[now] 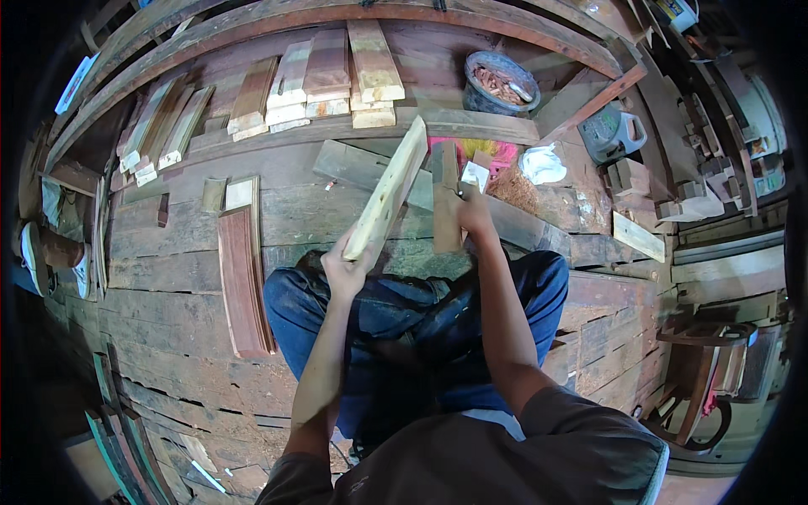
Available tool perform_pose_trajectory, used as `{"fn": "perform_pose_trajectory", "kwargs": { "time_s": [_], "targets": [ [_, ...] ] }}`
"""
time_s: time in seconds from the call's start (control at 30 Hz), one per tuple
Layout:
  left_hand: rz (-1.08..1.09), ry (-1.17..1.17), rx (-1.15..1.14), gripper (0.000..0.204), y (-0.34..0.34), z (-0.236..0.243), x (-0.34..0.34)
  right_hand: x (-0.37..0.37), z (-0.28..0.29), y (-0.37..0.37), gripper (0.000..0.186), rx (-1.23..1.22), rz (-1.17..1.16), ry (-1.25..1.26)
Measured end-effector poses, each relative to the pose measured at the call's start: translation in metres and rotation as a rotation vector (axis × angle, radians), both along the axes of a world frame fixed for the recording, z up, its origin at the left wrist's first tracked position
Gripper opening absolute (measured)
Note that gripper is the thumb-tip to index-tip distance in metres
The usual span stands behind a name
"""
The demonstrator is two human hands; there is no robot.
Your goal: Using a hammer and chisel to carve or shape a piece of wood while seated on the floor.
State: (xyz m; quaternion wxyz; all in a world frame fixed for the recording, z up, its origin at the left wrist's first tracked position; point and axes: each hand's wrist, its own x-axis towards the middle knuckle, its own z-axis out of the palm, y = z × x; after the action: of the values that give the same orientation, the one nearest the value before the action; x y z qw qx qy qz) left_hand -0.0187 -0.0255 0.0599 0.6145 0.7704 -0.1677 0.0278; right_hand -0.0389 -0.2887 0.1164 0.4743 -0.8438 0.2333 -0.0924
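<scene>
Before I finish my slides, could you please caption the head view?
Left hand holding a pale wooden board, right hand a brown wooden piece, above wooden floorboards.

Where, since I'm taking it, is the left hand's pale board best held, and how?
Probably by the far end of the pale board, coming from beyond it, grip across its narrow width: that end juts free, while the left hand holds the near end.

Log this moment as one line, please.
left hand: gripping pale plank | right hand: gripping brown wooden piece | nearby: bucket, plastic jug
</scene>
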Motion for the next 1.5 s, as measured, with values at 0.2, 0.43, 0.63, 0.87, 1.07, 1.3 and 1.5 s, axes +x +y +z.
{"fn": "perform_pose_trajectory", "kwargs": {
  "time_s": [0.2,0.43,0.63,0.87,1.07,1.3,1.5],
  "targets": [
    [0.095,0.360,-0.508,0.033,0.009,-0.011,0.020,-0.009,-0.050,-0.033,0.028,-0.022,-0.048,-0.230],
    [0.198,0.487,-0.684,0.030,0.020,-0.018,0.027,-0.014,0.016,-0.004,0.026,0.235,-0.038,0.017],
    [0.177,0.417,-0.640,0.030,0.024,-0.014,0.027,-0.019,0.020,-0.006,0.026,-0.379,0.250,-0.108],
    [0.126,0.242,-0.458,0.033,0.013,0.004,0.010,-0.030,-0.025,-0.004,0.029,-0.456,0.235,0.003],
    [0.117,0.006,-0.157,0.039,-0.012,0.024,-0.024,-0.039,-0.038,0.038,0.030,0.330,0.189,0.095],
    [0.038,-0.276,-0.028,0.047,-0.018,0.024,-0.032,-0.048,0.021,0.076,0.025,-0.186,0.077,0.007],
    [-0.061,-0.374,0.035,0.050,-0.025,0.030,-0.038,-0.026,0.014,0.062,0.025,-0.268,-0.050,-0.018]
  ]
}}
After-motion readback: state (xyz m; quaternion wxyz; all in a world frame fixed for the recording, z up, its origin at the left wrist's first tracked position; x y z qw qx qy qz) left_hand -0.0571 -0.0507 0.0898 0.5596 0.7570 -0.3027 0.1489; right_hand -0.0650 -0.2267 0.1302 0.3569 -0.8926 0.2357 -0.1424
